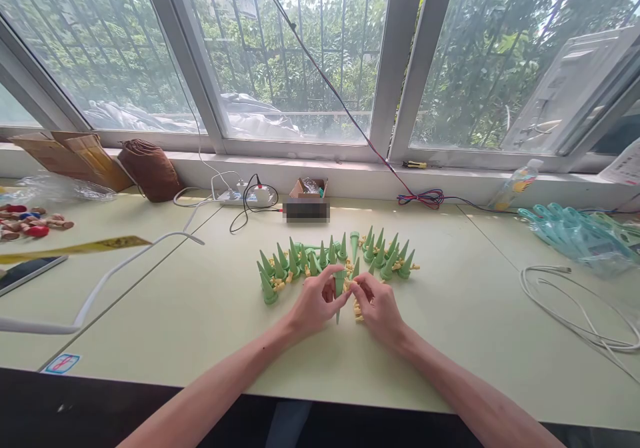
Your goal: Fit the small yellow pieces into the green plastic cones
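My left hand (315,301) and my right hand (377,307) meet over the pale green table (210,315), fingers pinched together around a green cone-shaped spike (339,288) that points down toward me. Small yellow pieces (357,312) lie under my right hand. Just beyond my fingers stands a curved row of several upright green cones (330,256) with yellow bits fitted at their bases.
A white cable (100,288) loops across the left of the table, another white cable (575,308) lies at right. A small cardboard box (307,188), power strip (235,197), brown pouch (150,168), plastic bottle (515,185) and teal plastic parts (570,235) line the window side.
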Tool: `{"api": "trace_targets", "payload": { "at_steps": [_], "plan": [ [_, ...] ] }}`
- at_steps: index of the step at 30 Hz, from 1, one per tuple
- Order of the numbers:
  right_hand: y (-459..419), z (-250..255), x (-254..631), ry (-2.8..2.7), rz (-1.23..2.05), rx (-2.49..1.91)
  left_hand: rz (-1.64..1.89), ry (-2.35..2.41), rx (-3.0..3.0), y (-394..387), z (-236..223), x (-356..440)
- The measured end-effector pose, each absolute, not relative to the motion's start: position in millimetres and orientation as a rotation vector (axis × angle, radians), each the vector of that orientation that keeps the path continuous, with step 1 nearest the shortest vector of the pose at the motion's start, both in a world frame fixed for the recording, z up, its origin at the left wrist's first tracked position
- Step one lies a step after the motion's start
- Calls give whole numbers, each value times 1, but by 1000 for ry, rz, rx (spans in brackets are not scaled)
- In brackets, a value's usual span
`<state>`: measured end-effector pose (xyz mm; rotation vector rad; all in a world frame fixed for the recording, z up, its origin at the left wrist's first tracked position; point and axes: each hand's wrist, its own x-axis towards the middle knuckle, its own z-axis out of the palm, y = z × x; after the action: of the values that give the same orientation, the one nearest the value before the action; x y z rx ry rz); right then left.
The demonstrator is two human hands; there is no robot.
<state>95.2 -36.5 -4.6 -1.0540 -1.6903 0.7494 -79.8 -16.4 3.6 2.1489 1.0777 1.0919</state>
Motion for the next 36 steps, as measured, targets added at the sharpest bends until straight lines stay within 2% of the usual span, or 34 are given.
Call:
{"api": "trace_targets", "payload": {
  "at_steps": [36],
  "plan": [
    [-35,-6,97,-1730,729,-1076,1082,1040,2160,-18,4,-81]
  ]
}}
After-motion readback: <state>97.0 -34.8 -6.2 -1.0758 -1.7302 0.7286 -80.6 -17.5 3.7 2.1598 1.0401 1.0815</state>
